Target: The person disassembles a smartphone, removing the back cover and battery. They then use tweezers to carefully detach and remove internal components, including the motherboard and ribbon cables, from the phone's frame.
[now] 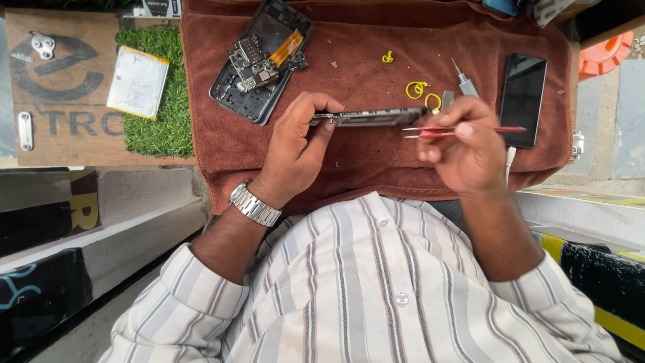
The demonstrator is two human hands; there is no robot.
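left hand (295, 144): grip pinching thin dark phone frame (376, 118), held edge-on, level | right hand (463, 144): grip closed on red tweezers (463, 130)

Three phones (523, 99); three yellow rings (416, 89)

- A rust-brown towel (376, 161) covers most of the worktop (60, 144), hanging over its near edge.
- On the towel, toward the far edge: an opened phone shell (252, 87) with loose circuit parts.
- Near the right edge: a dark phone (523, 97), screen up.
- Between them: yellow rings (416, 89) and a small screwdriver (463, 81).
- Left of the towel: a green turf patch (158, 131) carrying a flat silver battery (138, 82).
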